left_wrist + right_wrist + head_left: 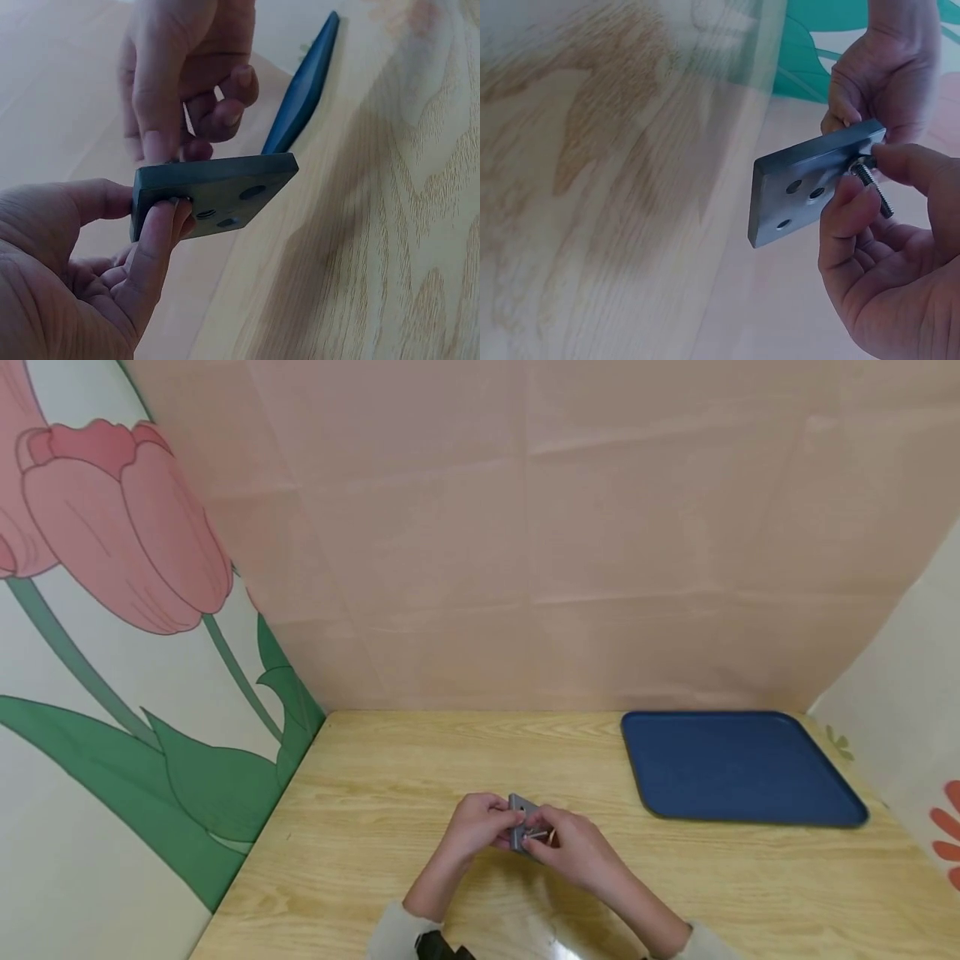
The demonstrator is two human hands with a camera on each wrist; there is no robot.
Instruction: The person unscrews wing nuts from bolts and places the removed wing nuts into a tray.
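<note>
A grey metal plate [772, 214] with several round holes is held above the table, tilted. My left hand [474, 825] pinches one end of it, its thumb at the edge and fingers against the face, as the left wrist view shows. A threaded bolt [877, 196] sticks out of the plate at that same end. Around the bolt, close to the plate, the thumb and fingertip of my right hand [576, 850] pinch what looks like a small nut [867, 160], partly covered by the fingers. The bolt's other end is mostly hidden behind the left fingers.
A blue tray [738, 768] lies at the back right of the wooden table [360, 827]. Behind the table hangs a pinkish cloth [570, 543]. At the left stands a panel with printed tulips [112, 518], and at the right a pale panel [922, 693].
</note>
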